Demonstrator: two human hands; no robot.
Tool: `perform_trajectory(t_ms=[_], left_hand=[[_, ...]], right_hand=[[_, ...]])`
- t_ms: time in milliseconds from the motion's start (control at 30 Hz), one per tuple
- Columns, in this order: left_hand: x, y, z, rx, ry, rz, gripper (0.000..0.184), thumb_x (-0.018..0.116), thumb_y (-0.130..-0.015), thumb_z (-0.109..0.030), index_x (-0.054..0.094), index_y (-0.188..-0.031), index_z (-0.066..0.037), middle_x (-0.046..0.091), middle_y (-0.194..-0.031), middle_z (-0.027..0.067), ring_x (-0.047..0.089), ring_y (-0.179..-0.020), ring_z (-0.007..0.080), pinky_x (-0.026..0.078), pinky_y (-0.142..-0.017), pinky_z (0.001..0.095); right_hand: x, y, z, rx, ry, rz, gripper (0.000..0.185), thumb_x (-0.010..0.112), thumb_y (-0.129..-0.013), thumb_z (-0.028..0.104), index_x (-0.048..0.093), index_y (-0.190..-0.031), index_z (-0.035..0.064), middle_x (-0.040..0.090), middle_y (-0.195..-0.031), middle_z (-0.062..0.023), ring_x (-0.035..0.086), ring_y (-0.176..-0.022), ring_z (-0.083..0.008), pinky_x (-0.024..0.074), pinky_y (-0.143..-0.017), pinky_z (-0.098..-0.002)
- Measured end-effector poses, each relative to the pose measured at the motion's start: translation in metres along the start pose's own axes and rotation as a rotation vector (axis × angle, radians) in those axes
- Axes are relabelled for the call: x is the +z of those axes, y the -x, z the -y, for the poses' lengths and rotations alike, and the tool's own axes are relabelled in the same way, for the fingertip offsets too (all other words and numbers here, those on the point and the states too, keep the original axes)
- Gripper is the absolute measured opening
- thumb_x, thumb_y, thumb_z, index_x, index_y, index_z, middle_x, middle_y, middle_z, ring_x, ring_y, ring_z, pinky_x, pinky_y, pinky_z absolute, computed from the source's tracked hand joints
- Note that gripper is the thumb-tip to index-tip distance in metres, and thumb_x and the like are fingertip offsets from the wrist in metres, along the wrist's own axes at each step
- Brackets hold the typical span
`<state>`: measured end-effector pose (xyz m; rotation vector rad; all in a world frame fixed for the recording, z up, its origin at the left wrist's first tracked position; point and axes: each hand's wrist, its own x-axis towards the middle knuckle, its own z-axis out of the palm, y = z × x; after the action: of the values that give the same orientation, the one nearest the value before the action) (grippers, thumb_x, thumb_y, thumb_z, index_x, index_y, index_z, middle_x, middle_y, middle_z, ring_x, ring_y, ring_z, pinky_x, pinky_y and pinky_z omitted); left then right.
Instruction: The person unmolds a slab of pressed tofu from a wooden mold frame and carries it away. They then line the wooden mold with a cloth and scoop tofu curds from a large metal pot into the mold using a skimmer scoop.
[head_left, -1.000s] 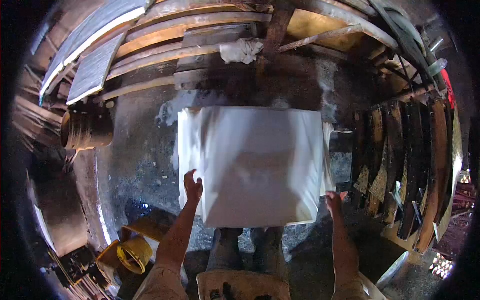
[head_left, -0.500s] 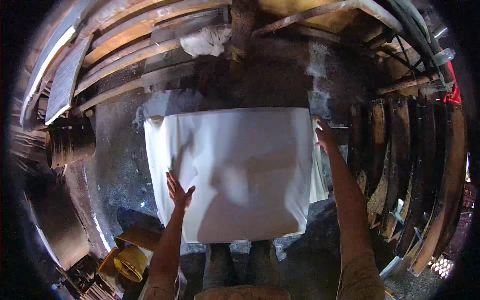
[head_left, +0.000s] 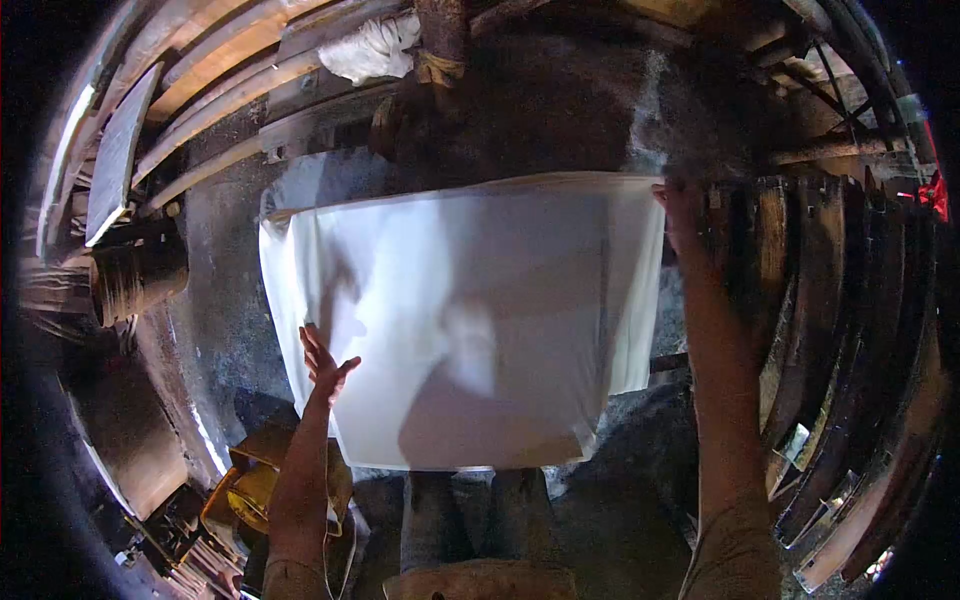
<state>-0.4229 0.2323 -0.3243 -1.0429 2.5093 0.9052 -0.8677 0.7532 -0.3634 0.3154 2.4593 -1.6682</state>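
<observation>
A broad white cloth (head_left: 520, 300) lies spread in front of me over a flat rectangular support that it mostly hides. Its left side hangs in folds, and on the right a loose flap (head_left: 633, 300) is stretched outward. My right hand (head_left: 683, 212) grips the far right corner of this cloth, the arm reaching forward. Over the near left part of the cloth is my left hand (head_left: 325, 365), fingers spread and thumb apart, holding nothing. Whether its palm touches the fabric I cannot tell. Shadows of my head and arm fall across the cloth.
Several dark wooden beams (head_left: 835, 330) lean along the right side. At lower left stands a yellow container (head_left: 252, 497) among wood pieces. A rusty drum (head_left: 140, 280) is at the left. Poles and a white bundled cloth (head_left: 370, 50) are at the back.
My right hand has moved outward and away from me, pulling the folded right flap of the cloth out wider. The left hand stays spread over the left side; the view has shifted slightly.
</observation>
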Motion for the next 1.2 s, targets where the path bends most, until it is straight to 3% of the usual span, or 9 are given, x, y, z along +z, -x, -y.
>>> perform_trajectory(t_ms=[233,300,500,533,633,767,967,1100,1200], left_hand=[[-0.003,0.000,-0.009,0.014,0.073,0.007,0.124,0.078,-0.056,-0.034,-0.013,-0.137,-0.013,-0.015,-0.143,0.0105,-0.003,-0.133,0.0305,0.001,-0.105,0.0480],[-0.008,0.000,-0.015,-0.059,0.047,0.039,0.124,0.078,-0.056,-0.036,-0.013,-0.137,-0.014,-0.018,-0.143,0.0097,-0.004,-0.132,0.0318,0.000,-0.105,0.0495],[0.002,-0.005,0.016,-0.093,0.073,0.074,0.129,0.078,-0.052,-0.043,-0.015,-0.137,-0.014,-0.016,-0.144,0.0113,-0.006,-0.130,0.0369,0.003,-0.103,0.0532],[0.002,-0.005,0.019,-0.040,0.138,0.058,0.128,0.077,-0.053,-0.045,-0.015,-0.137,-0.014,-0.015,-0.144,0.0110,-0.006,-0.131,0.0364,0.005,-0.101,0.0549],[-0.024,0.004,-0.006,-0.132,0.090,0.159,0.125,0.074,-0.056,-0.049,-0.014,-0.137,-0.015,-0.015,-0.144,0.0092,-0.005,-0.131,0.0353,0.010,-0.098,0.0587],[-0.033,0.007,0.005,-0.035,0.247,0.169,0.116,0.072,-0.061,-0.046,-0.011,-0.138,-0.021,-0.009,-0.146,0.0070,0.004,-0.132,0.0330,0.013,-0.097,0.0586],[-0.036,0.047,0.060,0.073,0.718,-0.334,0.048,0.056,-0.072,-0.003,0.045,-0.118,-0.003,0.044,-0.121,0.0146,0.042,-0.113,0.0287,0.034,-0.095,0.0361],[-0.035,0.113,0.115,-0.422,0.798,-0.629,0.040,0.052,-0.062,0.008,0.050,-0.100,-0.007,0.044,-0.104,0.0101,0.044,-0.101,0.0252,0.038,-0.081,0.0348],[-0.016,0.148,0.172,-0.527,0.728,-0.672,0.048,0.054,-0.065,0.004,0.044,-0.111,-0.005,0.043,-0.106,0.0111,0.045,-0.099,0.0249,0.039,-0.082,0.0348]], right_hand=[[0.030,0.047,-0.025,-0.273,0.478,0.108,0.033,0.055,-0.083,0.032,0.055,-0.103,0.0062,0.051,-0.107,-0.0146,0.048,-0.102,-0.0325,0.0357,-0.090,-0.0415],[0.044,0.077,0.024,0.016,0.430,0.066,0.030,0.053,-0.086,0.028,0.055,-0.106,0.0056,0.054,-0.106,-0.0086,0.048,-0.104,-0.0200,0.0332,-0.092,-0.0345],[0.019,0.180,-0.069,0.245,0.133,0.159,0.045,0.046,-0.088,0.037,0.048,-0.120,0.0048,0.043,-0.124,-0.0107,0.045,-0.108,-0.0247,0.0344,-0.089,-0.0399],[0.042,0.218,-0.002,0.614,-0.036,-0.064,0.037,0.043,-0.090,0.030,0.051,-0.113,0.0022,0.052,-0.110,-0.0125,0.050,-0.099,-0.0248,0.0361,-0.085,-0.0374],[0.017,0.203,-0.080,0.708,-0.023,-0.049,0.034,0.044,-0.090,0.031,0.054,-0.100,0.0004,0.056,-0.095,-0.0121,0.053,-0.087,-0.0262,0.0386,-0.080,-0.0357],[0.067,0.146,-0.044,-0.457,0.715,-0.129,0.026,0.046,-0.084,0.020,0.054,-0.094,-0.0015,0.056,-0.089,-0.0147,0.054,-0.082,-0.0303,0.0412,-0.077,-0.0385],[0.332,0.182,0.194,-0.397,0.423,0.494,0.026,0.055,-0.081,0.019,0.056,-0.101,0.0025,0.059,-0.099,-0.0134,0.057,-0.093,-0.0254,0.0436,-0.081,-0.0339],[0.480,0.240,0.247,-0.781,0.578,0.726,0.024,0.058,-0.078,0.008,0.057,-0.102,0.0046,0.060,-0.102,-0.0089,0.060,-0.083,-0.0178,0.0473,-0.073,-0.0285],[0.571,0.260,0.229,-0.606,0.433,0.760,0.028,0.060,-0.076,0.009,0.057,-0.103,0.0055,0.059,-0.105,-0.0113,0.062,-0.081,-0.0216,0.0483,-0.072,-0.0301]])
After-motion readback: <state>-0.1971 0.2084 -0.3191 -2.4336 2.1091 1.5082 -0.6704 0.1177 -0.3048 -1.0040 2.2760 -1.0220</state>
